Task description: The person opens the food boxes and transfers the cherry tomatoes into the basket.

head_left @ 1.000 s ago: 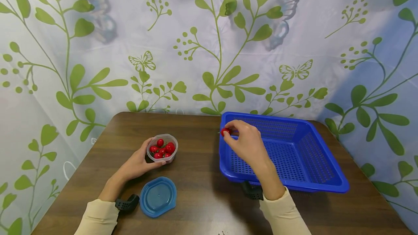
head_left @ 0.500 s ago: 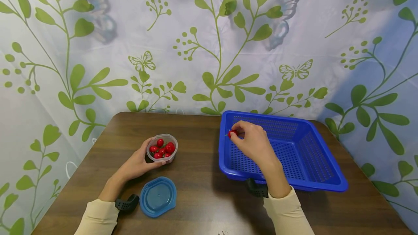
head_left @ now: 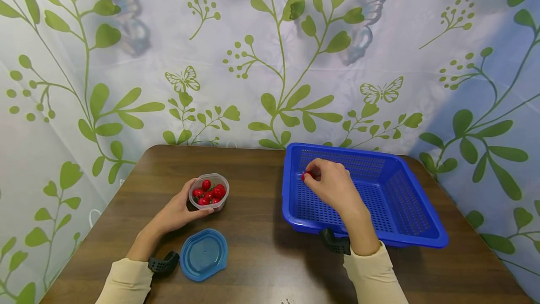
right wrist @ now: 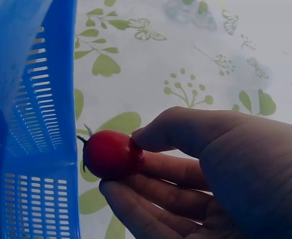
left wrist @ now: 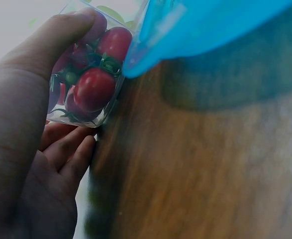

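My right hand [head_left: 333, 186] pinches one red cherry tomato [right wrist: 113, 155] between thumb and fingertips, over the left part of a blue perforated plastic basket [head_left: 401, 201]. A green stem end points away from the fingers in the right wrist view. At the left, my left hand [head_left: 179, 212] grips a small clear plastic container [head_left: 222, 203], thumb on the near side and fingers round the back. Several cherry tomatoes [left wrist: 94, 89] with green stalks lie in that container. In the head view the basket's floor shows no tomatoes, though my right hand hides part of it.
A blue plastic lid [head_left: 204, 254] lies on the brown wooden table [head_left: 253, 257], just in front of the container and beside my left wrist. A patterned curtain [head_left: 261, 60] hangs behind the table. Each wrist wears a black band [head_left: 164, 263].
My right hand has moved right and slightly down with the tomato, from the basket's left rim to over its inside. The left hand and the container have stayed in place.
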Available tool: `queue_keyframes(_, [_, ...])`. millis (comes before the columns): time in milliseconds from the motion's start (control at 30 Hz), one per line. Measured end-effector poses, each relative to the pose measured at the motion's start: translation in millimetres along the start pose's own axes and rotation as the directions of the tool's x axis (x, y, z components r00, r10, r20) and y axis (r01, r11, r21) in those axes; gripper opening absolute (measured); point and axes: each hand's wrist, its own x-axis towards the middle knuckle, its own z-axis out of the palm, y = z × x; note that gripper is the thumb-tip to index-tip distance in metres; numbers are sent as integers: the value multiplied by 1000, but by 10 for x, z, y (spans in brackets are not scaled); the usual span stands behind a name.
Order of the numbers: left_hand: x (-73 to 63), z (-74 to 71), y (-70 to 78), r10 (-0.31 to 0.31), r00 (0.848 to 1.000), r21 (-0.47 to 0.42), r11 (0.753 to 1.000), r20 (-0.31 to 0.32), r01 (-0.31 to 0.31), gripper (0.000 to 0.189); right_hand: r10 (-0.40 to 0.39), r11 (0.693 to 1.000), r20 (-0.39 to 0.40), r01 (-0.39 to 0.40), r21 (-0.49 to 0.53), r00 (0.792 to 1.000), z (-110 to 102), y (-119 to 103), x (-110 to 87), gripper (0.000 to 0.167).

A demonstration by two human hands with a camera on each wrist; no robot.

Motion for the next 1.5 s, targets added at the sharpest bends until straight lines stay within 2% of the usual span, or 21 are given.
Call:
queue_keyframes(333, [-15,-6,16,3,1000,10,1000,-2,-3,103,7,999,20,-6,-42,1000,-17,-8,-24,12])
queue_keyframes(733, [-8,15,-4,-13,1000,3,1000,3,13,106,-5,1000,12,5,-15,1000,-16,-54,-37,14])
queue_keyframes(1200, [-10,7,13,-13,1000,18,1000,10,13,105,-30,997,18,29,68,999,110,-288,-26,20])
queue_keyframes(1500, [-9,-6,26,-13,1000,19,1000,7,13,105,-57,994,-20,59,88,998,227,-493,6,29])
